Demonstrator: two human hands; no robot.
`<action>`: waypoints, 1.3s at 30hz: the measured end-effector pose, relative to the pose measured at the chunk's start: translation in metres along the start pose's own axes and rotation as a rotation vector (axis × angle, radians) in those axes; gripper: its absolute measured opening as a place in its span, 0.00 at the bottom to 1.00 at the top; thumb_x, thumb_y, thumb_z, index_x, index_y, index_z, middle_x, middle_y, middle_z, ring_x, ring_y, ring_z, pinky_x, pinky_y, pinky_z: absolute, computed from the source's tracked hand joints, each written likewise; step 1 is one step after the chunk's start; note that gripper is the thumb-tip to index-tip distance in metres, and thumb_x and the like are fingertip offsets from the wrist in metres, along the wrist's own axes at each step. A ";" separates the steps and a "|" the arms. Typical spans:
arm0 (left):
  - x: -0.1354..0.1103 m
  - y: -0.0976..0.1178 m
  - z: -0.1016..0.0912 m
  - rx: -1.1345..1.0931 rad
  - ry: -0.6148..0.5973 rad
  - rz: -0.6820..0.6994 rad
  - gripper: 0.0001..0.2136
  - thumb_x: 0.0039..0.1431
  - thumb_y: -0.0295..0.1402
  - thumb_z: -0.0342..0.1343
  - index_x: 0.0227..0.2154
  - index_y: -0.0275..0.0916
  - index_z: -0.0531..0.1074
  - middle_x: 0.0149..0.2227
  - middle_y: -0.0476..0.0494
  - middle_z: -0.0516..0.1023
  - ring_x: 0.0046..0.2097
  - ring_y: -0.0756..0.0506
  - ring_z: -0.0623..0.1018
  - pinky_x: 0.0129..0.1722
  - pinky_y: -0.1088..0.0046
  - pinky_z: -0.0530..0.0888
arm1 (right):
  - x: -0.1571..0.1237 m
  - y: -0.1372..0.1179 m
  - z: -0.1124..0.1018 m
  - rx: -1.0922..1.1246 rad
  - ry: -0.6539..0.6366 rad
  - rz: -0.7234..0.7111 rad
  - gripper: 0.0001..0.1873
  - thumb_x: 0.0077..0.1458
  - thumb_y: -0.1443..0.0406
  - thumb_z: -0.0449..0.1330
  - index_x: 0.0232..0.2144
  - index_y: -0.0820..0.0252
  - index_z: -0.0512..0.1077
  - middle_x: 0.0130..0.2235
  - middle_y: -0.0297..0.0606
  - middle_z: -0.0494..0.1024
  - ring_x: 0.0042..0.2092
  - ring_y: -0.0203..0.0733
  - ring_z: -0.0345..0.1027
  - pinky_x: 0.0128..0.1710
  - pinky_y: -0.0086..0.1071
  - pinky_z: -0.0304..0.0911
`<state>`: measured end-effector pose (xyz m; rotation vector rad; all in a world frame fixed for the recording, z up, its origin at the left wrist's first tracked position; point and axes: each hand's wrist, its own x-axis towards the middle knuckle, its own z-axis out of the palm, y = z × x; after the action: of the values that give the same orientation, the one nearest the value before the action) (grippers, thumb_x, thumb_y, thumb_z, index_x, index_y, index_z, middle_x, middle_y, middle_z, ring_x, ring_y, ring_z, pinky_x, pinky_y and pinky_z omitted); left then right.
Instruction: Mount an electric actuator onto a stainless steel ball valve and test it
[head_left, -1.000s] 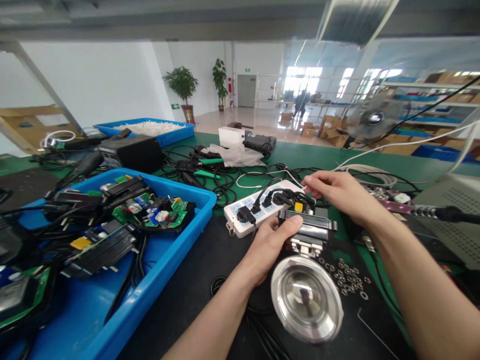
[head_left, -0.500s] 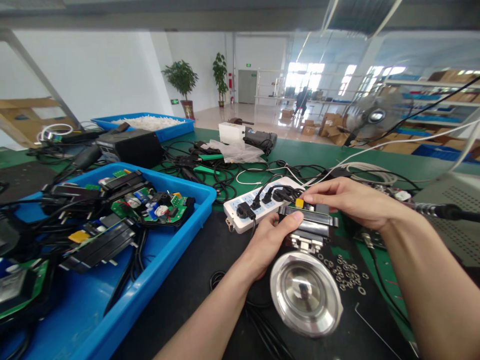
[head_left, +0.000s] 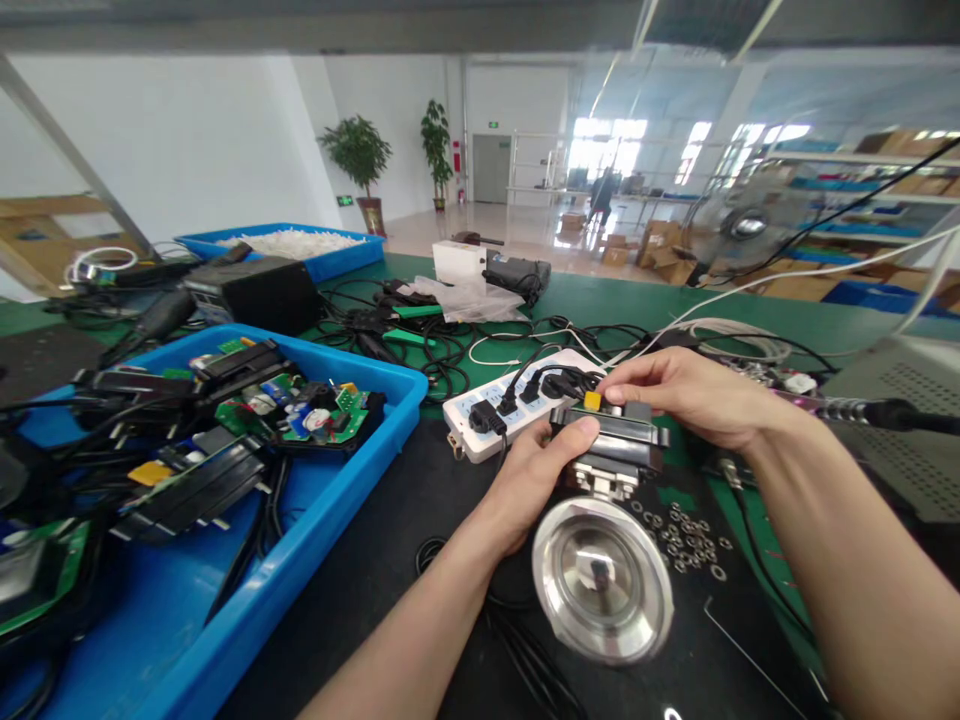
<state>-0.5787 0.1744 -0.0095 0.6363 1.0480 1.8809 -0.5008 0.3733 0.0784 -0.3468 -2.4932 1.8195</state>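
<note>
My left hand (head_left: 534, 472) is closed around the near left end of a black electronic unit (head_left: 626, 432), its thumb resting on top. A small yellow component (head_left: 592, 401) stands up from the unit's far side. Beside that component, my right hand (head_left: 686, 395) has its thumb and fingers pinched together at the far edge; what lies between them is hidden. A metal bracket (head_left: 604, 481) joins the unit to a round, shiny silver dish (head_left: 602, 582) on the near side. Just behind my left hand lies a white power strip (head_left: 474, 440) with several black plugs in it.
On the left, a blue tray (head_left: 360, 510) holds several circuit-board units and cables. Small metal rings (head_left: 686, 540) and a hex key (head_left: 739, 640) lie on the black mat to the right. A soldering iron (head_left: 855, 410) sits at far right. Cables tangle behind the power strip.
The whole view has shifted slightly, so things sit a little further left and up. Both hands keep nearly the same places on the unit; the right fingers have moved only slightly.
</note>
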 end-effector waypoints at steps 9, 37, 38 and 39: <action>0.000 0.001 -0.001 -0.010 0.000 -0.012 0.23 0.61 0.50 0.67 0.47 0.34 0.80 0.42 0.39 0.83 0.39 0.45 0.79 0.43 0.69 0.73 | 0.000 -0.002 0.003 -0.013 0.001 0.012 0.18 0.49 0.50 0.77 0.35 0.56 0.87 0.37 0.36 0.86 0.36 0.39 0.72 0.40 0.33 0.65; -0.002 0.000 -0.001 0.060 0.132 -0.047 0.29 0.52 0.55 0.72 0.44 0.34 0.80 0.37 0.39 0.83 0.39 0.41 0.81 0.42 0.65 0.76 | 0.001 0.000 0.001 0.017 -0.016 0.053 0.18 0.50 0.51 0.78 0.37 0.55 0.86 0.37 0.34 0.85 0.36 0.36 0.72 0.40 0.29 0.66; -0.002 0.001 -0.001 0.059 0.129 -0.050 0.29 0.52 0.55 0.72 0.44 0.34 0.80 0.37 0.39 0.83 0.39 0.41 0.81 0.42 0.65 0.76 | 0.001 0.000 0.001 0.020 -0.020 0.050 0.18 0.50 0.51 0.78 0.37 0.55 0.86 0.37 0.34 0.86 0.36 0.36 0.72 0.40 0.29 0.66; -0.002 0.001 0.000 0.059 0.125 -0.052 0.29 0.52 0.55 0.72 0.44 0.34 0.80 0.36 0.39 0.83 0.39 0.41 0.81 0.42 0.65 0.76 | 0.001 0.001 0.000 0.025 -0.025 0.050 0.17 0.51 0.52 0.77 0.38 0.55 0.86 0.38 0.34 0.86 0.37 0.36 0.72 0.41 0.30 0.66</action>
<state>-0.5786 0.1720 -0.0084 0.5257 1.1932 1.8693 -0.5015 0.3735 0.0771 -0.3921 -2.4980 1.8828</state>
